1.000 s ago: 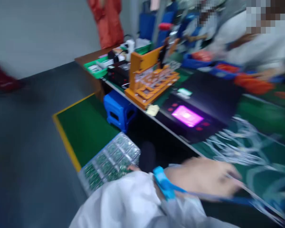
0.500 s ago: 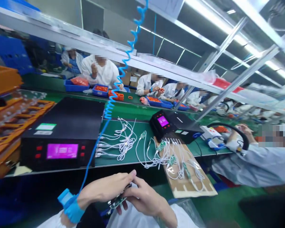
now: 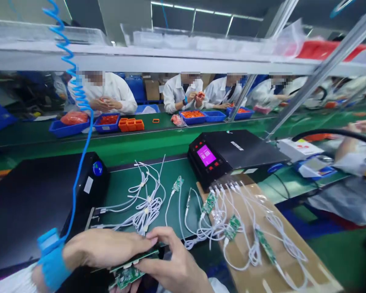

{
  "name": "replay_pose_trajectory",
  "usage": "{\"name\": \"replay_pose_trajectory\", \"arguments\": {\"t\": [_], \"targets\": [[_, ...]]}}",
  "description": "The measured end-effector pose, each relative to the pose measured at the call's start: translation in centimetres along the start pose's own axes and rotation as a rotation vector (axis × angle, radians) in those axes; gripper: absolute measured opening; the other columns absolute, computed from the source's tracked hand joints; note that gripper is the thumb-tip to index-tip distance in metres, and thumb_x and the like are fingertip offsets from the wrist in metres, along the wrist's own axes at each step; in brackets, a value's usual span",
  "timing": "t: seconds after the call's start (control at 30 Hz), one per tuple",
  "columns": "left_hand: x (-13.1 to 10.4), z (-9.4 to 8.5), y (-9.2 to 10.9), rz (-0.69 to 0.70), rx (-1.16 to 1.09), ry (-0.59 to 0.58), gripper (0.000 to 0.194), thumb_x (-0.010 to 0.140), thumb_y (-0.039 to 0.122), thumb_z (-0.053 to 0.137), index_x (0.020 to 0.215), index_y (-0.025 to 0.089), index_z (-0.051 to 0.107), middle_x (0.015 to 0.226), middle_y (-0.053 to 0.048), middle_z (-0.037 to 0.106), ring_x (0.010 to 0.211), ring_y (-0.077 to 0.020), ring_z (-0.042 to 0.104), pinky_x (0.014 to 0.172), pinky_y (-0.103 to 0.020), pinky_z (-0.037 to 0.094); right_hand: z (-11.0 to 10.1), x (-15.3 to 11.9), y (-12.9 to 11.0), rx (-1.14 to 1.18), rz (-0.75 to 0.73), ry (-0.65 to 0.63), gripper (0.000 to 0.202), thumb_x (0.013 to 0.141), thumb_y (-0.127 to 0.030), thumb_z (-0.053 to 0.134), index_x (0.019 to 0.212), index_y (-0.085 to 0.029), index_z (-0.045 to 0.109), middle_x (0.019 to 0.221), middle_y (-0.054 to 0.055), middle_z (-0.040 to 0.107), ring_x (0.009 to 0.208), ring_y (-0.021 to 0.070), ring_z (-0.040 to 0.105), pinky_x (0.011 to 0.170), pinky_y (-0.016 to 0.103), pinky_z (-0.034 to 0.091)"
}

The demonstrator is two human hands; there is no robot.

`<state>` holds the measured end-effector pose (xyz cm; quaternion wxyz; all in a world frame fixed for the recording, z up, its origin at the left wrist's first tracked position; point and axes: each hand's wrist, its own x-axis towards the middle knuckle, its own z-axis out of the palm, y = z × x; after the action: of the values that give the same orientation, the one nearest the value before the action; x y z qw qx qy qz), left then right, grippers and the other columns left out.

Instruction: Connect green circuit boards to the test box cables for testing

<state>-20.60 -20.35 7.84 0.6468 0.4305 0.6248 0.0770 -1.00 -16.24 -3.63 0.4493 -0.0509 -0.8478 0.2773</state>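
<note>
Low in the head view, several green circuit boards (image 3: 129, 273) sit bunched between my two hands. My left hand (image 3: 106, 247) wears a blue wrist strap and lies closed over the top of the boards. From the right, my right hand (image 3: 175, 260) pinches their near end, its thumb along the board edge. Some fingertips show beneath the boards; the rest is hidden. Just beyond the hands lies a bundle of white cables (image 3: 146, 211). To the right, more small green boards (image 3: 232, 228) hang on white cable plugs, some over a cardboard sheet (image 3: 293, 244).
A black box with a lit screen (image 3: 205, 154) stands behind the cardboard; another black box (image 3: 42, 195) is at left. A coiled blue cord (image 3: 76, 87) hangs to the wrist strap. Co-workers sit across, behind blue bins (image 3: 193, 119). A metal post (image 3: 317, 73) slants at right.
The view has swung right and levelled, coming closer to the cables. My hands have moved left in the picture, still together on the boards, which now show more.
</note>
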Motion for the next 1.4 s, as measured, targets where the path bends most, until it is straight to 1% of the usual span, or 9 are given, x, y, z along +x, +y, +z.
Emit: {"name": "replay_pose_trajectory", "arguments": {"t": [0.1,0.27,0.43,0.6,0.7,0.8,0.93,1.2,1.4], "targets": [[1.3,-2.3,2.5,-0.215,-0.094,-0.279,0.065,0.083,0.082,0.053,0.068,0.022,0.073,0.066,-0.011,0.067,0.072,-0.0315,0.069,0.064,-0.038,0.054,-0.2,1.0,1.0,-0.111,0.035,0.028,0.022,0.098,-0.016,0.067,0.117,-0.024,0.074,0.140,0.012,0.047,0.124,0.0198,0.063,0.100,0.029,0.062],[3.0,-7.1,4.2,-0.103,0.037,-0.355,0.041,0.073,0.058,0.085,0.076,0.021,0.067,0.068,-0.001,0.060,0.058,-0.0151,0.052,0.056,-0.027,0.045,0.0,3.0,3.0,-0.302,0.084,0.029,0.048,0.096,-0.001,0.056,0.135,-0.026,0.068,0.138,0.015,0.046,0.131,0.0261,0.053,0.101,0.041,0.061],[4.4,-12.2,3.3,0.013,0.135,-0.302,0.046,0.074,0.056,0.086,0.094,0.020,0.065,0.081,0.001,0.062,0.063,-0.0131,0.054,0.060,-0.025,0.047,2.4,5.4,5.3,-0.245,0.221,0.032,0.060,0.098,0.001,0.044,0.147,-0.029,0.060,0.117,0.013,0.051,0.103,0.0211,0.060,0.083,0.038,0.064],[5.9,-15.7,2.6,0.207,0.203,-0.045,0.037,0.079,0.052,0.082,0.091,0.018,0.073,0.092,-0.001,0.070,0.081,-0.0160,0.060,0.074,-0.026,0.046,4.7,7.6,7.2,0.050,0.419,0.096,0.047,0.105,-0.023,0.054,0.150,-0.032,0.056,0.136,0.014,0.050,0.119,0.0247,0.063,0.099,0.044,0.062],[7.3,-16.5,1.7,0.253,0.009,0.082,0.035,0.072,0.043,0.087,0.091,0.017,0.074,0.096,-0.003,0.072,0.085,-0.0165,0.060,0.079,-0.027,0.045,5.8,8.6,8.4,0.212,0.582,0.242,0.038,0.105,-0.034,0.055,0.142,-0.030,0.062,0.141,0.013,0.050,0.120,0.0236,0.066,0.104,0.044,0.060],[8.8,-16.6,0.6,0.288,-0.199,0.245,0.037,0.065,0.038,0.090,0.085,0.013,0.072,0.088,-0.005,0.072,0.079,-0.0159,0.059,0.076,-0.029,0.043,7.4,9.7,9.7,0.379,0.775,0.397,0.051,0.099,-0.044,0.064,0.145,-0.023,0.056,0.141,0.015,0.054,0.120,0.0241,0.068,0.105,0.045,0.059],[10.0,-16.7,-0.2,0.352,-0.398,0.506,0.032,0.061,0.031,0.090,0.073,0.012,0.066,0.076,-0.004,0.067,0.072,-0.0147,0.057,0.072,-0.029,0.041,9.4,11.4,11.1,0.684,0.971,0.378,0.071,0.085,-0.056,0.077,0.138,-0.015,0.053,0.118,0.015,0.071,0.108,0.0264,0.074,0.097,0.045,0.063],[10.7,-17.1,-0.5,0.470,-0.518,0.632,0.019,0.071,0.015,0.084,0.076,0.011,0.065,0.077,-0.005,0.067,0.071,-0.0155,0.058,0.073,-0.031,0.044,10.7,14.4,14.1,0.795,0.909,0.440,0.056,0.072,-0.061,0.086,0.099,-0.017,0.067,0.093,0.006,0.074,0.083,0.0236,0.077,0.083,0.044,0.068],[11.2,-17.4,-0.8,0.524,-0.577,0.721,0.040,0.092,0.047,0.073,0.073,0.015,0.062,0.071,-0.004,0.062,0.068,-0.0156,0.053,0.074,-0.030,0.043,10.7,15.3,14.8,0.810,0.898,0.487,0.044,0.074,-0.050,0.088,0.097,-0.017,0.072,0.093,0.006,0.076,0.092,0.0228,0.075,0.092,0.045,0.065]]}}
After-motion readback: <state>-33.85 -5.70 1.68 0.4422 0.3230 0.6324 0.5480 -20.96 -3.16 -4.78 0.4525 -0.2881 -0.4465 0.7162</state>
